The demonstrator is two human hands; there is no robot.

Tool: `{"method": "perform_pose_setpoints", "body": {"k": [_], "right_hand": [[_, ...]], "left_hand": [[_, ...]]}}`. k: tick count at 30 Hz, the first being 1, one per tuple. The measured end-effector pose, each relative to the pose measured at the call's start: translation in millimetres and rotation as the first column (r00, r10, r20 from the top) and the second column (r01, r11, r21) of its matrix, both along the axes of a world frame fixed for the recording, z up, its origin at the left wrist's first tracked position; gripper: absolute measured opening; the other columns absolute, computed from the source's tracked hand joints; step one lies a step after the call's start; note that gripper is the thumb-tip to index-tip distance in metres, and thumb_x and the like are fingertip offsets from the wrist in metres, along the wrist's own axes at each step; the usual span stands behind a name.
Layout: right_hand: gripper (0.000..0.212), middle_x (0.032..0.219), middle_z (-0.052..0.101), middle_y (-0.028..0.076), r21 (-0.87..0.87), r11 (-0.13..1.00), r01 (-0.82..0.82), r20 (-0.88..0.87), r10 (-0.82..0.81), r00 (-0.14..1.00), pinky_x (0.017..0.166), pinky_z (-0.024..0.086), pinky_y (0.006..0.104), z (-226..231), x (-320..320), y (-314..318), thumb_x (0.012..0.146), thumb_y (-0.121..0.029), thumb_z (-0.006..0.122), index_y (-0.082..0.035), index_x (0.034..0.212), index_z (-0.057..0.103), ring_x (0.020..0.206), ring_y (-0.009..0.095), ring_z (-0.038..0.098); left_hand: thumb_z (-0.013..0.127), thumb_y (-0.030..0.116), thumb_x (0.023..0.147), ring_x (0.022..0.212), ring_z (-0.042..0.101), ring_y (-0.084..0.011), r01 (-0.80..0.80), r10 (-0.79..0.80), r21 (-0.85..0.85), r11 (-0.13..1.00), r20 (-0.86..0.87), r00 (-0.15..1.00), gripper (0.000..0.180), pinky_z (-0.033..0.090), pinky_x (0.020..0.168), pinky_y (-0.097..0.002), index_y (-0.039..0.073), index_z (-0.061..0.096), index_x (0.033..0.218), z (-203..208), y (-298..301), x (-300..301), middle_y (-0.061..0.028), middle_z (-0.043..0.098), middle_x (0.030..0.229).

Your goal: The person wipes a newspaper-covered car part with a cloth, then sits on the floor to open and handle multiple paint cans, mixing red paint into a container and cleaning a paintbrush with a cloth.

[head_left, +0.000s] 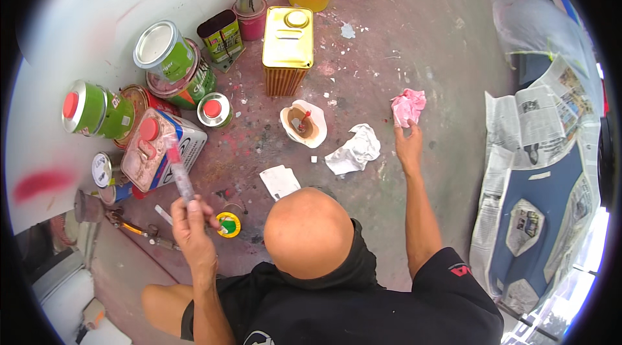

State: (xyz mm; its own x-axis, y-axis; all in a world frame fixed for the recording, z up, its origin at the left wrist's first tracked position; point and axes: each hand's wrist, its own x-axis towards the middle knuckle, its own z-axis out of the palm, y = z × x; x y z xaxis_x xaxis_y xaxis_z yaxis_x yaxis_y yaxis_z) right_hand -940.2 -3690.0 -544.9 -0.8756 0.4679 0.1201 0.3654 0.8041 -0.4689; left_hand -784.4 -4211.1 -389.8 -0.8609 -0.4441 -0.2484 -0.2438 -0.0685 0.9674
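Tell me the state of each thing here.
Gold rectangular metal can, upright, capped.
White and blue rectangular can, capped.
White container with brown inside, open.
Soft white sheet, crumpled.
Soft pink sheet, crumpled, touching right hand.
Slim reddish stick, in left hand.
Blue panel, partly covered in newspaper.

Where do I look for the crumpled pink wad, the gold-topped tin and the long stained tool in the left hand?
Pink wad (409,106): head view, middle of its crumpled surface.
Gold-topped tin (287,53): head view, flat top, below the handle.
Long stained tool (179,171): head view, midway along its visible length.
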Motion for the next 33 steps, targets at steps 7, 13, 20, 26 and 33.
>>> {"method": "perform_pose_setpoints", "body": {"k": [7,13,20,26,33], "right_hand": [[0.082,0.161,0.052,0.036,-0.025,0.998,-0.06,0.052,0.061,0.997,0.128,0.037,0.0574,-39.8,-14.6,39.5,0.096,-0.043,0.083,0.004,0.158,0.056,0.154,0.052,0.047],[0.094,0.168,0.043,0.038,0.092,0.994,-0.056,0.129,0.043,0.991,0.13,0.032,0.0616,-49.7,-60.9,57.5,0.094,-0.051,0.083,-0.004,0.166,0.048,0.159,0.053,0.039],[0.096,0.171,0.04,0.038,0.073,0.997,-0.025,0.131,0.015,0.991,0.132,0.031,0.0611,-51.5,-90.1,95.8,0.094,-0.054,0.082,-0.005,0.168,0.046,0.162,0.053,0.034],[0.094,0.17,0.041,0.038,0.038,0.999,-0.009,0.16,0.002,0.987,0.133,0.031,0.0586,-36.4,-76.1,114.7,0.096,-0.052,0.082,-0.003,0.168,0.046,0.163,0.052,0.034],[0.104,0.172,0.039,0.037,0.223,0.974,0.024,0.229,-0.077,0.97,0.133,0.03,0.0605,-70.6,-78.8,134.3,0.095,-0.06,0.081,-0.002,0.17,0.041,0.164,0.054,0.031]], "left_hand": [[0.07,0.024,0.107,0.08,0.062,-0.0169,0.185,-0.034,-0.451,0.873,0.322,0.946,0.025,0.053,0.076,-0.0372,0.003,0.07,0.121,-71.6,21.4,-37.8,-0.0069,0.066,0.088],[0.084,0.043,0.095,0.118,0.076,-0.0434,0.077,0.193,-0.671,0.737,0.319,0.928,0.071,0.058,0.101,-0.0513,-0.001,0.061,0.146,-134.7,30.9,-135.6,-0.0266,0.076,0.123],[0.091,0.061,0.084,0.127,0.071,-0.0499,0.209,0.304,-0.689,0.694,0.543,0.783,0.134,0.059,0.107,-0.0544,-0.012,0.017,0.169,-157.9,33.8,-200.8,-0.0394,0.059,0.146],[0.09,0.061,0.082,0.124,0.072,-0.0492,0.123,0.4,-0.72,0.683,0.509,0.763,0.122,0.059,0.103,-0.0568,-0.006,0.029,0.164,-177.1,27.2,-225.2,-0.033,0.065,0.143],[0.089,0.048,0.081,0.123,0.072,-0.0509,0.222,0.207,-0.685,0.694,0.485,0.85,0.113,0.058,0.102,-0.0621,0.008,0.031,0.169,-174.0,29.6,-162.9,-0.025,0.066,0.147]]}}
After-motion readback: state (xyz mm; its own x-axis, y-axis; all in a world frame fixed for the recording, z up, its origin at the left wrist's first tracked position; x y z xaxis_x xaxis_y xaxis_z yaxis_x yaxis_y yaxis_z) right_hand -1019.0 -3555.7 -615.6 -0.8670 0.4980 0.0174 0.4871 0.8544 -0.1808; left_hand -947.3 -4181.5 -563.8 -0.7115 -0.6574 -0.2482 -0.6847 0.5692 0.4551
